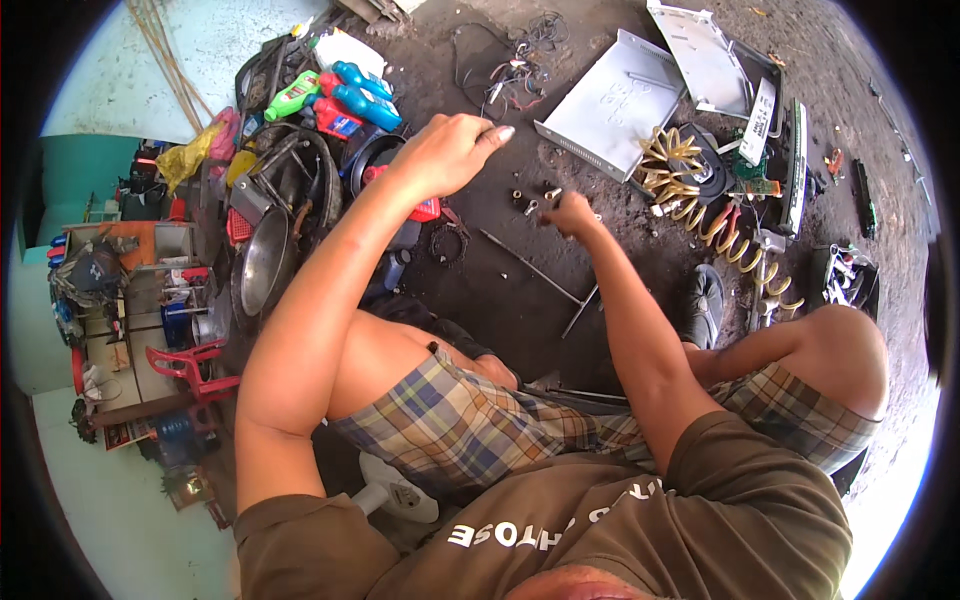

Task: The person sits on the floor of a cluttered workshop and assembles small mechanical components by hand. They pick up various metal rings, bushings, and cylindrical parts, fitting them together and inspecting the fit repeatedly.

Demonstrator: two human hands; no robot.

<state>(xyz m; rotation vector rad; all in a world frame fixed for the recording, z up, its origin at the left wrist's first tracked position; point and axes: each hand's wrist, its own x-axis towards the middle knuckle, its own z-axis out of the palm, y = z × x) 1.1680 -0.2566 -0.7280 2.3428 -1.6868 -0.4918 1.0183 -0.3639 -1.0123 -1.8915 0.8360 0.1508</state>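
Observation:
My left hand (450, 156) is raised over the ground at the centre, its fingers curled and the thumb stretched along them. Whatever it may hold is hidden. Further right and lower, my right hand (573, 216) is closed, fingertips pointing left; I cannot make out what is in it. Just beyond it lie small metal sockets: a short round one (517, 194), another (531, 207) and a longer one (553, 192). Between my forearms a long T-handle wrench (535, 266) rests on the dark ground, its crossbar toward me.
Bottles (366, 92) crowd the left beside a metal bowl (265, 262). A grey metal casing (615, 105), a yellow coiled air hose (725, 232) and electronic parts lie at the right. Tangled wires (515, 75) are ahead. A red plastic chair (190, 368) stands far left.

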